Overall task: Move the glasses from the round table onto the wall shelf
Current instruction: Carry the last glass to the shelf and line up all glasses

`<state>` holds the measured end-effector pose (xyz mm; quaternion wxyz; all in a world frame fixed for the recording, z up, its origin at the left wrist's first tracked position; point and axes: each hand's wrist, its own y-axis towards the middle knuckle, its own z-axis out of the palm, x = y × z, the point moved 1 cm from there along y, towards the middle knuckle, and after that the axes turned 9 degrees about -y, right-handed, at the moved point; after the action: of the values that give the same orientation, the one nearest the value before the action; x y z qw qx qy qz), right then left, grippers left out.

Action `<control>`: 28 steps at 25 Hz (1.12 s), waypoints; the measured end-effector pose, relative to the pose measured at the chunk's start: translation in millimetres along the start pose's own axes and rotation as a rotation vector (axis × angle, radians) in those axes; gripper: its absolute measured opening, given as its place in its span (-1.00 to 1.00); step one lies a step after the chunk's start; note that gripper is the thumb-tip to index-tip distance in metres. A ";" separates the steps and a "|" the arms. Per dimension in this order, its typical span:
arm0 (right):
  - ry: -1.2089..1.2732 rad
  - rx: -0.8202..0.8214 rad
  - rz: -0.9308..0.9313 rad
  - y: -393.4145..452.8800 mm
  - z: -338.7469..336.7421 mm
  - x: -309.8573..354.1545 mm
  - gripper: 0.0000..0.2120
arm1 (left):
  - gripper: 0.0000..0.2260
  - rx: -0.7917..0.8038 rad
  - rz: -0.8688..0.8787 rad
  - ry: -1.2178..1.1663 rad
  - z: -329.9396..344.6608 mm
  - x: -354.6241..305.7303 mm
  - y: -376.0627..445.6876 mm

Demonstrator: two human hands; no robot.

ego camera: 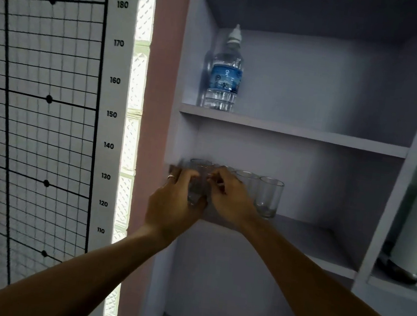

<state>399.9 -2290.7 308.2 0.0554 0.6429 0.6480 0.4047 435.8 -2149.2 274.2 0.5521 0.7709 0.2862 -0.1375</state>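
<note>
Both hands at the middle board of the wall shelf (pixel 305 238): left hand (pixel 170 200) wrapped round a clear glass (pixel 197 182), right hand (pixel 229 197) closed on its neighbour, blurred. Glasses crowd near the board's front edge; a nudge could topple the right-end glass (pixel 268 196). Lilac painted shelving, water bottle (pixel 224 73) on the board above, height chart (pixel 110 114) left.

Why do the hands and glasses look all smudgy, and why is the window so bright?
Head view: the left hand and right hand are motion-blurred, smearing the glasses they cover; the end glass and bottle stay sharper. The window strip is overexposed, leaving the shelf dim. The grid lines bend from the wide lens.
</note>
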 end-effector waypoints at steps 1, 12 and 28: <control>0.003 -0.002 0.017 -4.3 -7.5 -3.9 -0.91 | -0.64 0.002 0.010 -0.012 7.3 -4.7 1.3; -0.107 -0.088 0.213 -68.8 -106.3 -55.5 -0.89 | -0.69 0.127 0.139 -0.178 98.6 -78.4 -8.4; -0.109 -0.151 0.415 -84.6 -130.3 -78.6 -0.53 | -0.76 0.305 0.093 -0.113 139.3 -100.8 4.2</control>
<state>269.2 -2405.7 309.4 0.0538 0.7774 0.4657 0.4194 372.4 -2308.9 281.5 0.4495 0.8493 0.1946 -0.1967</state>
